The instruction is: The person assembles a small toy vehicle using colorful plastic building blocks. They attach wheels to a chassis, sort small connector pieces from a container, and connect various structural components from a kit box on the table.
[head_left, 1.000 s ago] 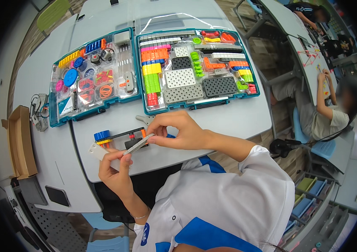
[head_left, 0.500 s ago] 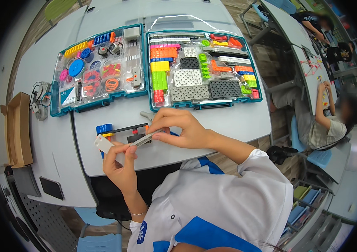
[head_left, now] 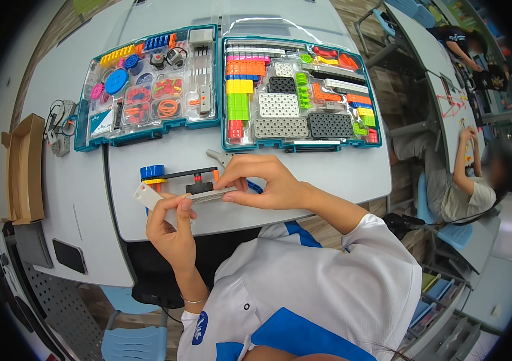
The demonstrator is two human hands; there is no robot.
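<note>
A light grey perforated building plate point(head_left: 211, 195) is held nearly level, edge-on, between both hands. My left hand point(head_left: 172, 231) pinches its left end with thumb and fingers. At the other end my right hand point(head_left: 274, 183) grips it, thumb below and fingers above. A white piece with holes point(head_left: 148, 196) sticks out left of my left fingers; I cannot tell whether they touch it. Just behind the plate is a built assembly with a black beam point(head_left: 181, 174), a round blue part point(head_left: 152, 172), and yellow and orange bits. The fingers and plate partly hide it.
Two teal-edged cases of sorted building parts, a left case point(head_left: 148, 137) and a right case point(head_left: 304, 144), lie open beyond my hands. A grey tool point(head_left: 221, 157) lies near my right hand. To the left are a cardboard box point(head_left: 25, 171) and a phone point(head_left: 69, 256). Another person sits at right.
The grey plate has turned from a slant to nearly level, its right end lowered. Both hands keep their hold. The whole view has shifted slightly.
</note>
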